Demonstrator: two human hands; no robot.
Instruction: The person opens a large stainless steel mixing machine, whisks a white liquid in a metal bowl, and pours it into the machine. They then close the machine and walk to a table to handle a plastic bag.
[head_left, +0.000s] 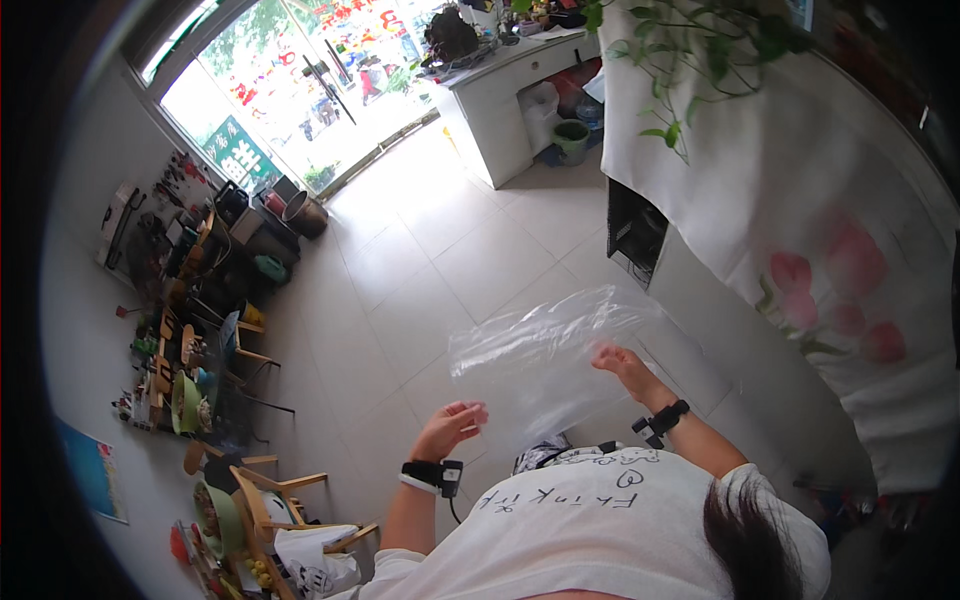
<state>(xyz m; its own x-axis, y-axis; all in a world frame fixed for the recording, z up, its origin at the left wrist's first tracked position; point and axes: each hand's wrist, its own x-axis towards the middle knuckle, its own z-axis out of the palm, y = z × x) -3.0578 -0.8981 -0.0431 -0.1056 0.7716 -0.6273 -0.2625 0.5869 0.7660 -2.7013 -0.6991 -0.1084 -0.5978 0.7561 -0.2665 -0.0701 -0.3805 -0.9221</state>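
A clear plastic bag (540, 360) is spread flat in front of my body, above the tiled floor. My left hand (452, 429) pinches its near left side between thumb and fingertips. At the right side, my right hand (621, 361) grips the plastic, its fingers curled and slightly blurred. The film is wrinkled and shiny along its far part, and floor tiles show through it. Black straps with small devices sit on both wrists.
To the right hangs a white cloth (720, 195) printed with pink tulips, a leafy vine (675, 112) over it. A white desk (487, 120) and a green bucket (571, 141) stand ahead. Wooden chairs (277, 495) and a cluttered table (217, 390) line the left. Glass doors (315, 82) are beyond.
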